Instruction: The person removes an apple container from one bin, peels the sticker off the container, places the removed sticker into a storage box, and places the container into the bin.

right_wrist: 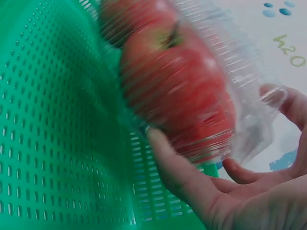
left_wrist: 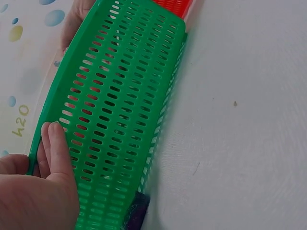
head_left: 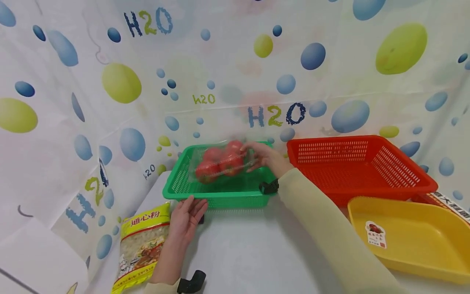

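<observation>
Pasta bag (head_left: 141, 247), just one, sits closest on the worktop (head_left: 249, 253), down at the near left corner with its yellow top pointing away. Left hand (head_left: 186, 216) lies right beside it, fingers straight and flat, tips touching the near rim of the green basket (head_left: 220, 192); in the left wrist view those fingers (left_wrist: 55, 148) press against the slotted wall (left_wrist: 115, 110), so that grip is loose and holds nothing.

Over on the near right there's one yellow tray (head_left: 415, 241) with a small sticker inside. Between the left hand and that tray the worktop is bare white, crossed only by the right sleeve (head_left: 330, 228).

Further back: two baskets side by side, the green one and a red basket (head_left: 360, 167), their edges touching or nearly so, can't tell which. The red one's near corner overlaps the yellow tray's far edge.

Right hand (head_left: 266, 157) reaches over the green basket's right rim and has its fingers curled on one clear pack of tomatoes (head_left: 220, 163). I count about four red ones inside, but it's blurry. From the right wrist view the pack (right_wrist: 192, 91) is tilted against the basket's inner wall, thumb (right_wrist: 177, 172) underneath. Whether it rests on the basket floor, I can't tell.

Bubble-print sheet (head_left: 235, 81) closes in the back and left, tight behind the baskets.
</observation>
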A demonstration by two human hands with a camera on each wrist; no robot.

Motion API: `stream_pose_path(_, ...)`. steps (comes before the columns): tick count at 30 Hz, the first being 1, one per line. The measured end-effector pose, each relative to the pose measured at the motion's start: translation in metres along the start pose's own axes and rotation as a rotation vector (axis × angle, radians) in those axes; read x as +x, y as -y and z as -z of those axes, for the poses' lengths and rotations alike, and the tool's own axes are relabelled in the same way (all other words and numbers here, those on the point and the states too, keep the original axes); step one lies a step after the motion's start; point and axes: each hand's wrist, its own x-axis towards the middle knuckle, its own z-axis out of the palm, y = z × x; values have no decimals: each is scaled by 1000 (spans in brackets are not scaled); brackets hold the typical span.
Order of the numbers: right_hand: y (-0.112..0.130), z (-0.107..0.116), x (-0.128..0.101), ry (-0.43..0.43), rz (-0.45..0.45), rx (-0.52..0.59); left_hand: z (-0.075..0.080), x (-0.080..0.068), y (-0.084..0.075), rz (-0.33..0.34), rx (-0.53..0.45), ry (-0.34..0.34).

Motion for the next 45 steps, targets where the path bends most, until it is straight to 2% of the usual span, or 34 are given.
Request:
stream_pose_path(8, -3, 0, 6, 114, -89, -108, -1, 0, 0, 0, 0, -5)
stream_pose_path(11, -4, 3, 5, 115, -121, -112, -2, 1, 0, 6, -6, -5)
stream_pose_path(18, -4, 9, 2, 92, -151, -253, -3, 2, 0, 6, -12, -10)
stream_pose_path(21, -5, 9, 1, 98, -164, -278, -2, 2, 1, 12, -14, -15)
stream_pose_path(36, -6, 4, -2, 203, -172, -310, -1, 2, 3, -10, -9, 4)
stream_pose_path(45, 0, 2, -8, 139, -98, -308, 1, 2, 0, 0, 5, -1)
